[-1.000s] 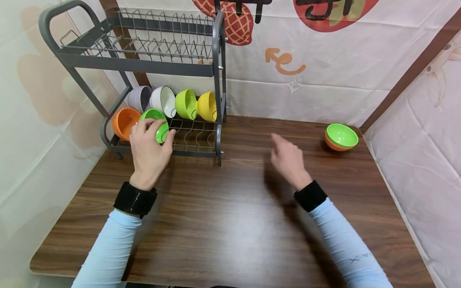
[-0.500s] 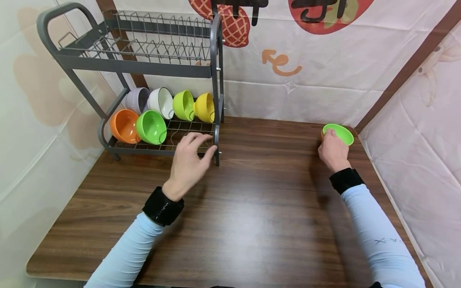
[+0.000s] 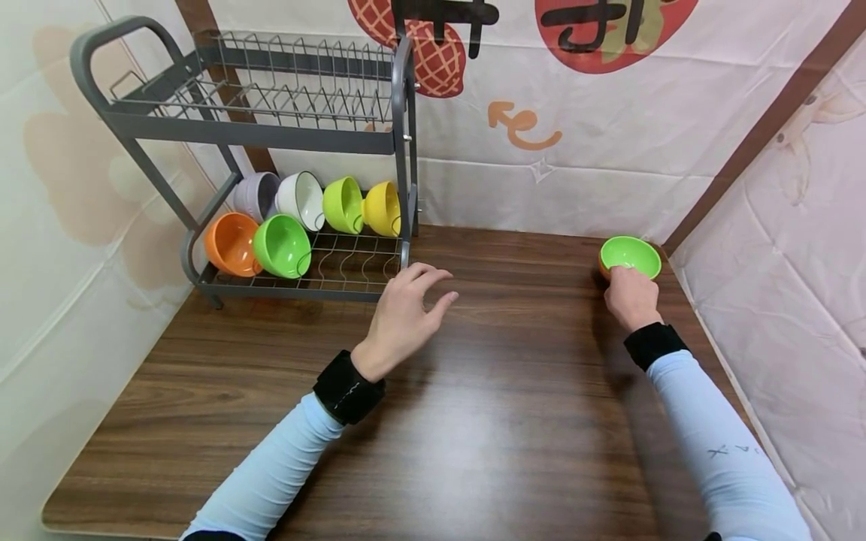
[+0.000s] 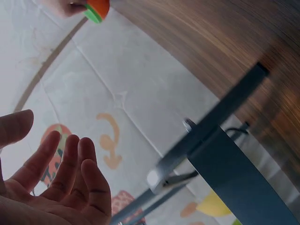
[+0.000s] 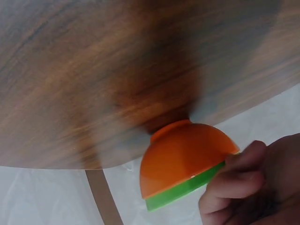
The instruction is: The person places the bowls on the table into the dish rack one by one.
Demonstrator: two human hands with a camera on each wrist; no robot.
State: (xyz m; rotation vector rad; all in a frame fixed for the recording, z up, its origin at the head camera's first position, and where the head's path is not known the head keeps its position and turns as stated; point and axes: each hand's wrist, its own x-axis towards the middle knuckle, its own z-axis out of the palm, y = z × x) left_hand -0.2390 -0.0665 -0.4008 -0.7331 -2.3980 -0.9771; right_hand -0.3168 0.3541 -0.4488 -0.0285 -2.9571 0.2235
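Observation:
A green bowl (image 3: 629, 254) sits nested in an orange bowl (image 5: 185, 157) at the table's back right. My right hand (image 3: 633, 297) grips the near rim of this stack, its curled fingers (image 5: 234, 185) at the edge in the right wrist view. Whether they pinch one rim or both is hidden. My left hand (image 3: 407, 315) holds nothing; its thumb and fingers are spread apart above the table, just right of the dish rack's front corner. In the left wrist view, the left fingers (image 4: 61, 173) are loosely bent with nothing between them.
A grey two-tier dish rack (image 3: 257, 135) stands at the back left. Its lower tier holds tilted bowls: orange (image 3: 231, 244), green (image 3: 283, 246), purple (image 3: 255, 197), white (image 3: 300, 200), lime (image 3: 343, 205) and yellow (image 3: 383, 209). Fabric walls border the wooden table (image 3: 487, 421).
My left hand has left the green bowl on the rack and moved right, past the rack's corner. The right hand has reached to the back right and taken hold of the stacked bowls' rim.

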